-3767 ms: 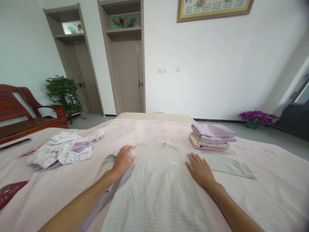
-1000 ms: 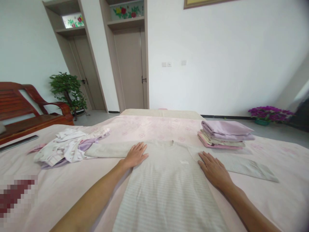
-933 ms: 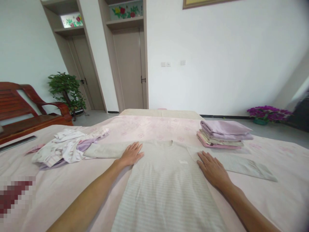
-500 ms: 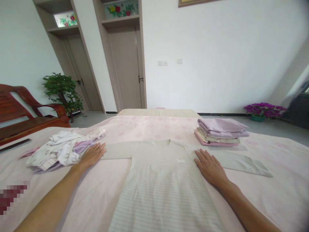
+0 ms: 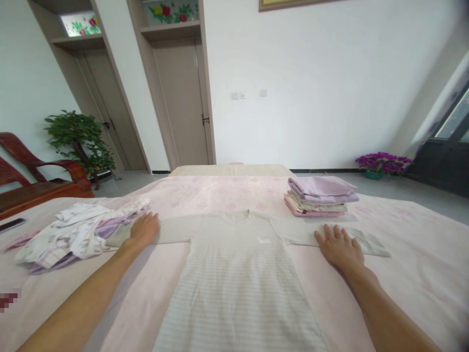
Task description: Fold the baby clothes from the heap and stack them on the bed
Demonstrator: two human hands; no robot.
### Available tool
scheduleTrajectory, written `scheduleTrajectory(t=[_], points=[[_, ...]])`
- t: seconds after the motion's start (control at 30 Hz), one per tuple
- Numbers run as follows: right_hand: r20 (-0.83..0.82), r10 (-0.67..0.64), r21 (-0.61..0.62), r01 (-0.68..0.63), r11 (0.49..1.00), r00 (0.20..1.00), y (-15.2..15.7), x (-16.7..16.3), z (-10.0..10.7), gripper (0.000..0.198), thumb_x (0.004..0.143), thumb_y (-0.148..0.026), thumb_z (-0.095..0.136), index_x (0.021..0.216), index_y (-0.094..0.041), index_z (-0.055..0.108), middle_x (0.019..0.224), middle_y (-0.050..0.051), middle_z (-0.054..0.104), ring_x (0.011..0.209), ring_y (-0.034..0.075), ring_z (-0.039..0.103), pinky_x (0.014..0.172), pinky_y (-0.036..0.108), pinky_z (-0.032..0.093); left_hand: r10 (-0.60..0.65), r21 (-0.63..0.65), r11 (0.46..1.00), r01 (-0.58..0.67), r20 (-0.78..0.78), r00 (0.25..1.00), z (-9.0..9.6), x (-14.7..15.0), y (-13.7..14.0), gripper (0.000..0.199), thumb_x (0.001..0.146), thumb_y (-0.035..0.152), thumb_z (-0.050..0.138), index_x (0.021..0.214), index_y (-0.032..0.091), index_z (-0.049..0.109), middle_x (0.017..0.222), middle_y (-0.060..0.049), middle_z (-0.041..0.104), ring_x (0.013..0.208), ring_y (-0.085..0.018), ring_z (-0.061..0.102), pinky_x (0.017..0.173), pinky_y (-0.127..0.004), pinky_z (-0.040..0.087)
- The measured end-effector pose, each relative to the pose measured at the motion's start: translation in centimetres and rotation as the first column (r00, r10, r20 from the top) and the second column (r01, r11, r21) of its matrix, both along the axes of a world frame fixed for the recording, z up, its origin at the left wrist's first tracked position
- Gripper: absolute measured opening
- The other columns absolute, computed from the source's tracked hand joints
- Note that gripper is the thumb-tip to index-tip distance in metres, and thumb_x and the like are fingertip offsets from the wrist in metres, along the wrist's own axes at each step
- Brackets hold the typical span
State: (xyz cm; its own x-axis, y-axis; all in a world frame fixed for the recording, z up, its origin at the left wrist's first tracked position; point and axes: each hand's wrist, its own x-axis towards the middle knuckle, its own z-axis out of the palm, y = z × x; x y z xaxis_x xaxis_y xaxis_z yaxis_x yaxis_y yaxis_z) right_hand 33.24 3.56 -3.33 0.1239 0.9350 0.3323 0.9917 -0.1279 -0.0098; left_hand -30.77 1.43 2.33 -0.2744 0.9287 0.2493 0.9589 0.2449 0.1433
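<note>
A pale grey-green striped long-sleeved shirt (image 5: 238,274) lies spread out, collar away from me, its sleeves stretched to both sides. My left hand (image 5: 144,230) rests on the left sleeve, palm down with the fingers extended, though partly foreshortened. The cuff end of that sleeve shows beyond my wrist, beside a loose heap of white and lilac clothes (image 5: 78,227). On the right sleeve, my right hand (image 5: 340,248) lies flat with its fingers spread. Just beyond it stands a stack of folded clothes (image 5: 320,195), lilac on top with cream and pink layers beneath.
A pink flowered sheet (image 5: 414,264) covers the surface under the clothes. A phone (image 5: 12,225) lies near its left edge. A wooden bench (image 5: 62,188) and a leafy plant (image 5: 75,139) stand at the left. Purple flowers (image 5: 383,164) sit on the floor at the back right.
My right hand has slid outward along the right sleeve, away from the shirt's shoulder. The left hand stays on its sleeve, with the cuff now showing past the wrist. The view has shifted right.
</note>
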Motion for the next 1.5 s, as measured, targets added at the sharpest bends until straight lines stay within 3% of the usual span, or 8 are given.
scheduleTrajectory(t=[0.13, 0.27, 0.37, 0.43, 0.67, 0.87, 1.13, 1.5], points=[[0.013, -0.093, 0.040, 0.093, 0.995, 0.996, 0.2, -1.1, 0.6, 0.062, 0.094, -0.043, 0.025, 0.138, -0.004, 0.047, 0.145, 0.023, 0.043, 0.136, 0.037, 0.035, 0.109, 0.059, 0.023, -0.306, -0.048, 0.951, 0.306, 0.009, 0.952, -1.2, 7.3, 1.9, 0.048, 0.096, 0.034, 0.032, 0.134, 0.013, 0.052, 0.145, -0.010, 0.048, 0.139, -0.020, 0.037, 0.115, -0.032, 0.026], [-0.006, 0.231, 0.035, -0.231, 0.972, 0.973, -0.5, -5.3, 2.0, 0.056, 0.098, -0.037, 0.021, 0.142, -0.012, 0.044, 0.148, 0.012, 0.043, 0.141, 0.026, 0.031, 0.115, 0.048, 0.020, -0.590, -0.058, 0.804, 0.592, 0.039, 0.806, -2.4, 15.3, 3.2, 0.058, 0.099, 0.048, 0.024, 0.145, 0.017, 0.041, 0.153, -0.006, 0.037, 0.144, -0.017, 0.026, 0.118, -0.030, 0.019], [-0.058, 0.499, -0.037, -0.502, 0.864, 0.864, -1.3, -8.4, 2.4, 0.055, 0.100, -0.043, 0.022, 0.147, -0.021, 0.037, 0.153, 0.006, 0.037, 0.143, 0.020, 0.027, 0.117, 0.044, 0.021, -0.662, -0.119, 0.738, 0.664, 0.059, 0.747, -3.1, 18.8, 4.3, 0.064, 0.098, 0.054, 0.023, 0.148, 0.016, 0.034, 0.157, -0.010, 0.027, 0.146, -0.023, 0.019, 0.118, -0.039, 0.016], [-0.066, 0.556, -0.090, -0.560, 0.824, 0.828, -1.5, -9.5, 2.2, 0.056, 0.100, -0.047, 0.022, 0.149, -0.024, 0.034, 0.154, 0.004, 0.034, 0.144, 0.020, 0.026, 0.117, 0.044, 0.021, -0.635, -0.164, 0.757, 0.632, 0.044, 0.771, -3.5, 19.5, 5.3, 0.067, 0.097, 0.057, 0.024, 0.151, 0.017, 0.029, 0.159, -0.011, 0.019, 0.147, -0.026, 0.014, 0.117, -0.044, 0.015], [0.037, 0.419, -0.095, -0.414, 0.905, 0.907, -0.7, -8.7, 0.9, 0.057, 0.099, -0.045, 0.025, 0.149, -0.020, 0.035, 0.156, 0.007, 0.030, 0.144, 0.025, 0.025, 0.116, 0.048, 0.020, -0.511, -0.177, 0.846, 0.503, 0.005, 0.860, -4.0, 18.2, 8.2, 0.069, 0.095, 0.060, 0.024, 0.152, 0.021, 0.025, 0.159, -0.012, 0.021, 0.146, -0.028, 0.018, 0.115, -0.048, 0.015], [0.018, 0.338, -0.071, -0.336, 0.939, 0.941, -1.1, -8.8, 1.2, 0.056, 0.100, -0.043, 0.023, 0.145, -0.015, 0.040, 0.152, 0.012, 0.037, 0.142, 0.027, 0.028, 0.114, 0.051, 0.019, -0.273, -0.042, 0.962, 0.271, -0.043, 0.961, -3.5, 19.4, 6.0, 0.066, 0.096, 0.052, 0.024, 0.150, 0.015, 0.027, 0.157, -0.018, 0.024, 0.147, -0.035, 0.007, 0.114, -0.058, 0.000], [0.010, 0.349, -0.032, -0.349, 0.937, 0.937, -2.6, -10.6, 3.3, 0.053, 0.100, -0.039, 0.024, 0.141, -0.012, 0.044, 0.150, 0.013, 0.040, 0.142, 0.027, 0.028, 0.116, 0.052, 0.006, -0.455, -0.063, 0.888, 0.455, 0.012, 0.890, -3.9, 22.4, -3.6, 0.075, 0.094, 0.063, 0.019, 0.149, 0.014, 0.032, 0.155, -0.018, 0.029, 0.145, -0.035, 0.019, 0.115, -0.051, 0.017], [-0.155, 0.538, -0.129, -0.557, 0.821, 0.829, -10.4, -23.8, 2.9, 0.067, 0.098, -0.054, 0.017, 0.150, -0.014, 0.030, 0.157, 0.013, 0.024, 0.145, 0.032, 0.017, 0.115, 0.054, 0.011, -0.492, -0.090, 0.867, 0.490, -0.001, 0.870, -3.5, 22.7, -8.4, 0.062, 0.096, 0.054, 0.027, 0.148, 0.021, 0.036, 0.156, -0.012, 0.028, 0.145, -0.031, 0.022, 0.116, -0.049, 0.018]])
